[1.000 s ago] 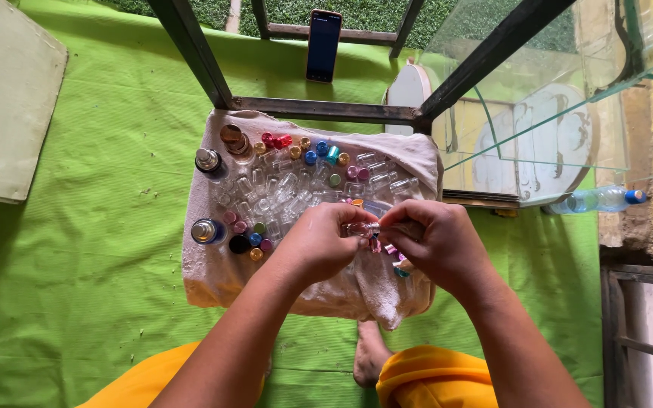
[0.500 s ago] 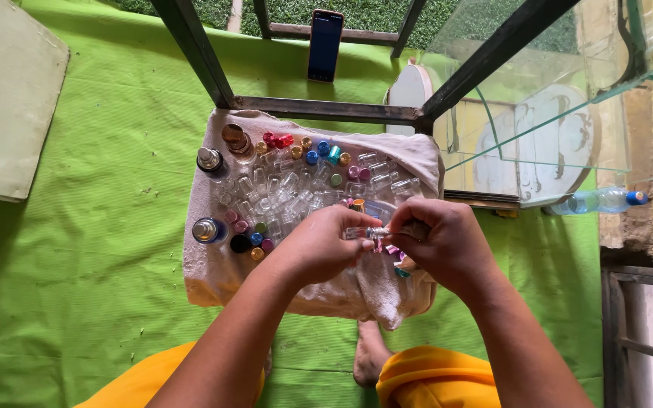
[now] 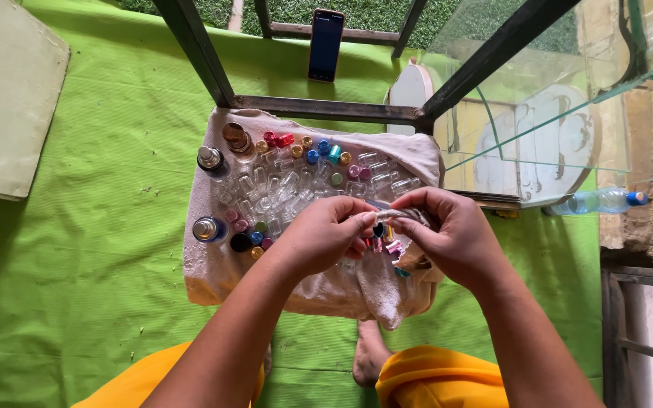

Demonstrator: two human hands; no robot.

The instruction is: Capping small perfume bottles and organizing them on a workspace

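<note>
My left hand [image 3: 326,236] and my right hand [image 3: 451,236] meet over a pale towel [image 3: 319,283] and together pinch one small clear glass vial [image 3: 394,214] held level between the fingertips. Under the hands the towel carries several small clear vials [image 3: 270,189] and several coloured caps [image 3: 319,151] in red, blue, gold, pink and green. A few pink and teal caps [image 3: 391,248] lie just below my fingers. Three larger metal-topped bottles [image 3: 209,229] stand along the towel's left side.
The towel lies on a green mat [image 3: 100,249]. A dark metal frame [image 3: 319,109] stands behind it, with a phone [image 3: 326,44] propped up. Glass panes [image 3: 568,98] and a plastic water bottle [image 3: 602,201] are at right, a pale board [image 3: 5,98] at left. My foot [image 3: 372,355] shows below.
My hands have shifted slightly up and closer together over the towel; the vial between the fingers has turned more level.
</note>
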